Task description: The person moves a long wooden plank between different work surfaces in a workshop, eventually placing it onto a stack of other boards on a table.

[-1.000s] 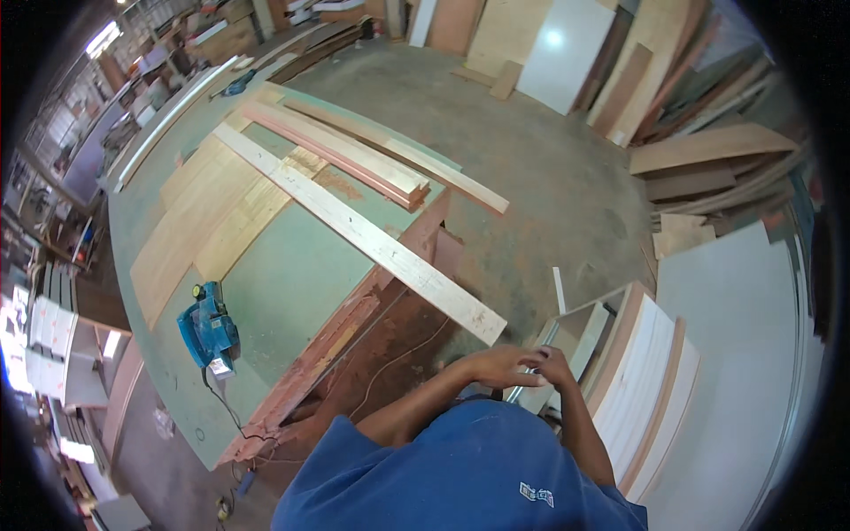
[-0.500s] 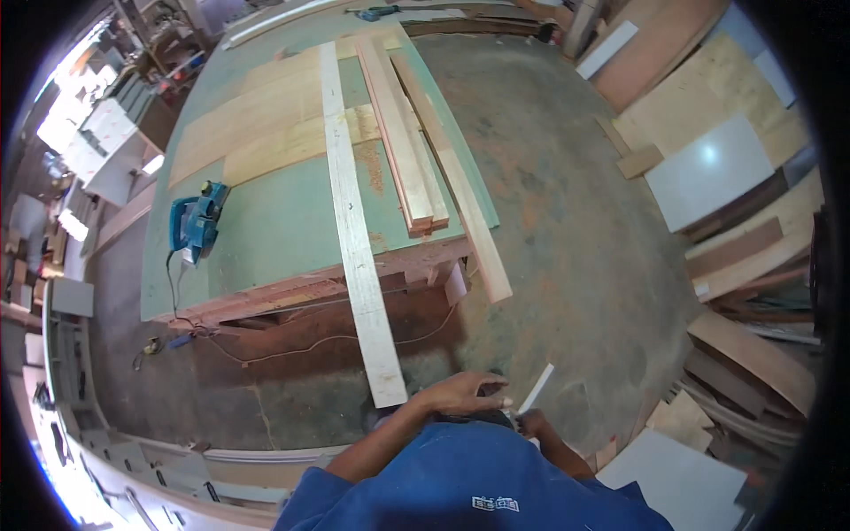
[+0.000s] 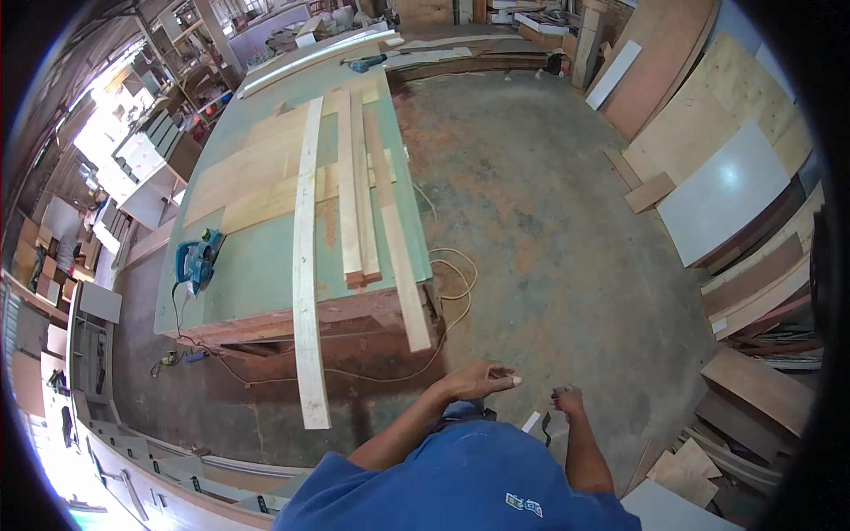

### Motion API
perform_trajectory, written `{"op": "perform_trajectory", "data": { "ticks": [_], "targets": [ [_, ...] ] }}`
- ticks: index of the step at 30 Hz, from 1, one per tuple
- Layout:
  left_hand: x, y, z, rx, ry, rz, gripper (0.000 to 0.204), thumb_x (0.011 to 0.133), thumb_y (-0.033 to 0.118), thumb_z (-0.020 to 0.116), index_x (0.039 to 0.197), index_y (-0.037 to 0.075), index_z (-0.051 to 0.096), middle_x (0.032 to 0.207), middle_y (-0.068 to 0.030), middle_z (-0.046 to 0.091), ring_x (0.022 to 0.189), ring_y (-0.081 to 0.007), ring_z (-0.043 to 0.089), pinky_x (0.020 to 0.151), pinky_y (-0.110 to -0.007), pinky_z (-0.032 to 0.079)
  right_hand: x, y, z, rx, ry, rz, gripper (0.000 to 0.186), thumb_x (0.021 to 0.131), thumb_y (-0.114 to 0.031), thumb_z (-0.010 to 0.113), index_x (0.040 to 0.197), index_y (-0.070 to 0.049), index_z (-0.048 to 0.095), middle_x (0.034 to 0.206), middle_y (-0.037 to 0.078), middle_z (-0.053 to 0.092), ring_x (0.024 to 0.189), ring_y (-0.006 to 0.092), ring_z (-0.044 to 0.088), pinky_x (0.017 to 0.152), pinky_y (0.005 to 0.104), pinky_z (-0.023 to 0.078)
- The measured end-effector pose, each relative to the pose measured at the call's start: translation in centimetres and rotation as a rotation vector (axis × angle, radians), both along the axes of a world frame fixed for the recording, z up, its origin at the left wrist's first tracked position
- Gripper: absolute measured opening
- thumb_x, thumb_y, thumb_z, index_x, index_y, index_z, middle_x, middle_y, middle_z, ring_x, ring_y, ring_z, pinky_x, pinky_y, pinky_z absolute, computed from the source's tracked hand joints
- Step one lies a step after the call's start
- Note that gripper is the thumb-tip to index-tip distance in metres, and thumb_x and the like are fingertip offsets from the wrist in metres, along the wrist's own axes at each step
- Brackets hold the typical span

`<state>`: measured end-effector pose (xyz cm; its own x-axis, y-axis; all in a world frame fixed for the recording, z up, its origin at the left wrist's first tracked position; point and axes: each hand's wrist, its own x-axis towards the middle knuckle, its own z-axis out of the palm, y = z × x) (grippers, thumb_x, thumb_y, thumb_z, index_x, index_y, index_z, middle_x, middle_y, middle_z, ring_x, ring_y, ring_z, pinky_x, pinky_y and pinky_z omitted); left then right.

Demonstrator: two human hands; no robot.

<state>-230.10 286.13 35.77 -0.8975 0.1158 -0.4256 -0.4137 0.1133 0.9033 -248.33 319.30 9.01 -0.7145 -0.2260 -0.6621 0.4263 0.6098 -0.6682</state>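
My left hand (image 3: 482,380) is in front of my waist, palm turned inward. Its fingers stretch forward with the thumb slightly apart, and nothing shows in them. To its right, my right hand (image 3: 567,401) hangs over the floor with curled fingertips; whatever they hold, if anything, is too small to make out. Below and between the hands, a short white strip (image 3: 531,422) sticks out by my waist, its lower end hidden by my blue shirt. Beside it is a thin dark strap-like piece (image 3: 546,431). A long pale board (image 3: 307,265) overhangs the table's near edge, left of my left hand.
The green-topped table (image 3: 257,296) carries narrow wooden boards (image 3: 351,186), another overhanging board (image 3: 403,274) and a blue power planer (image 3: 197,261). A cable (image 3: 460,292) loops across the floor. Sheet panels (image 3: 726,190) lean at the right; a long cabinet (image 3: 133,469) lines the lower left.
My right hand has moved right and forward, away from the white strip, which now shows lower against my waist. My left hand's thumb and fingers are closer together. The whole view has shifted.
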Motion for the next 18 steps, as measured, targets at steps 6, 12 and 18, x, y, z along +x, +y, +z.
{"op": "perform_trajectory", "data": {
  "ticks": [6, 12, 18],
  "targets": [
    [-13.7, 0.1, -2.8, -0.031, 0.023, -0.142, 0.079, 0.092, 0.058, 0.06, 0.136, -0.007, 0.051, 0.135, -0.0239, 0.057, 0.126, -0.0317, 0.054, 0.104, -0.039, 0.042, -5.7, 2.8, -4.6, 0.089, -0.021, 0.208, 0.022, 0.091, -0.022, 0.061, 0.096, -0.001, 0.068, 0.086, 0.014, 0.071, 0.067, 0.0255, 0.068, 0.06, 0.037, 0.053],
    [-31.0, -4.1, -1.9, 0.02, 0.078, -0.117, 0.079, 0.09, 0.059, 0.062, 0.131, -0.007, 0.056, 0.129, -0.0243, 0.061, 0.121, -0.0323, 0.058, 0.102, -0.04, 0.045, -13.4, 11.6, -8.2, 0.471, 0.572, 1.006, 0.025, 0.079, -0.024, 0.066, 0.097, -0.008, 0.073, 0.088, 0.01, 0.072, 0.074, 0.0264, 0.07, 0.06, 0.0473, 0.05],
    [-45.7, -10.5, -1.7, -0.088, 0.09, -0.056, 0.075, 0.09, 0.059, 0.062, 0.131, -0.004, 0.057, 0.125, -0.0193, 0.064, 0.117, -0.029, 0.059, 0.1, -0.039, 0.046, -25.3, 9.4, -6.4, 0.471, 0.256, 0.642, 0.023, 0.08, -0.023, 0.067, 0.096, -0.008, 0.073, 0.086, 0.01, 0.072, 0.072, 0.0264, 0.07, 0.058, 0.0463, 0.05]
  ]
}}
